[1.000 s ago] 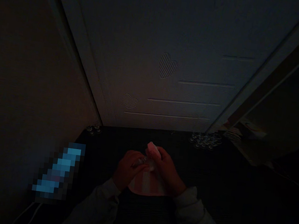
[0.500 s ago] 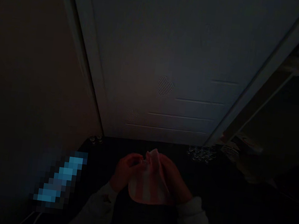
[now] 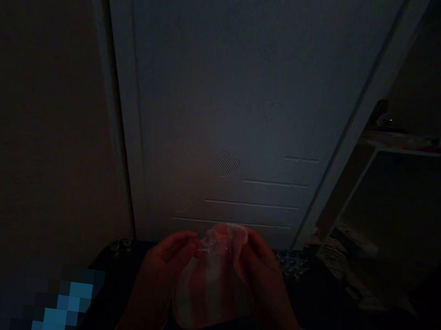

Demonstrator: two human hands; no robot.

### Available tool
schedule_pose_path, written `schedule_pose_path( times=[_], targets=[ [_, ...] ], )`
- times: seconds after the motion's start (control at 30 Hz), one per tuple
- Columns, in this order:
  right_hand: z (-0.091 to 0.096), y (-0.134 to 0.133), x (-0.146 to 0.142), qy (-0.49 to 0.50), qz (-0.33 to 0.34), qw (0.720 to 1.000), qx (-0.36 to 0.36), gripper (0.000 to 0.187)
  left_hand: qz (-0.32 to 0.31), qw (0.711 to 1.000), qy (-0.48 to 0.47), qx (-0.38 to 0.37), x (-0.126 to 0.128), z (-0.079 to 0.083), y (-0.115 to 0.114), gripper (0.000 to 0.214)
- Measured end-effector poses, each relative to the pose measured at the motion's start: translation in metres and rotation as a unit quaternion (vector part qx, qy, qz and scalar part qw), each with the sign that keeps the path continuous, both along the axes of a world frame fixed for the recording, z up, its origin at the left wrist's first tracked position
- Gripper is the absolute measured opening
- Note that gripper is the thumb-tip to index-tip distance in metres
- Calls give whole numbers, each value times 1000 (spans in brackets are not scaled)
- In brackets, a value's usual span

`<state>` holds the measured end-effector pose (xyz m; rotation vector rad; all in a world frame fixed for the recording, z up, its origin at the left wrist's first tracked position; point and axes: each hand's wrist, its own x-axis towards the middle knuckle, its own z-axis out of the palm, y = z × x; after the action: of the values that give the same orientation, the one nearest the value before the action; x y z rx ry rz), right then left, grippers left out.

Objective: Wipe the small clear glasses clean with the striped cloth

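The room is very dim. My left hand (image 3: 169, 258) pinches one end of a small clear glass (image 3: 215, 246), which lies sideways; its exact shape is hard to make out. A pink-and-white striped cloth (image 3: 210, 288) hangs below and behind the glass. On the other side, my right hand (image 3: 259, 267) is closed on the cloth's upper edge, close to the glass, with some fingertips hidden by the fabric. Several similar small clear glasses (image 3: 292, 264) stand in a cluster at the dark table's back right. A few more small glasses (image 3: 120, 247) are at its back left.
A pale panel (image 3: 228, 106) with embossed hearts and lines rises behind the dark table. A blurred-out bright blue screen-like shape (image 3: 63, 309) is at the lower left. On the right stand shelves (image 3: 421, 153) holding clutter, with more items piled lower down.
The view has tilted upward, so the table sits lower. Both hands have raised the cloth and glass closer to the camera, and the glass shows more clearly against the spread cloth.
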<state>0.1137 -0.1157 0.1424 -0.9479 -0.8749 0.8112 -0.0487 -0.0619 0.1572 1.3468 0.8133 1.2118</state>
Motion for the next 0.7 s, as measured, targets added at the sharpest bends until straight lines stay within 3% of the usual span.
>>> schedule_pose_path(
  times=[0.2,0.43,0.7],
  targets=[
    [0,3,6,36,-24,998,-35,31,-30,999,34,3,-11,-8,9,24],
    [1,-4,-2,-52,87,994,-50,23,-4,998,55,4,-27,-6,4,22],
    [6,-12,-5,-72,90,992,-43,29,26,995,88,49,-28,3,-2,18]
  ],
)
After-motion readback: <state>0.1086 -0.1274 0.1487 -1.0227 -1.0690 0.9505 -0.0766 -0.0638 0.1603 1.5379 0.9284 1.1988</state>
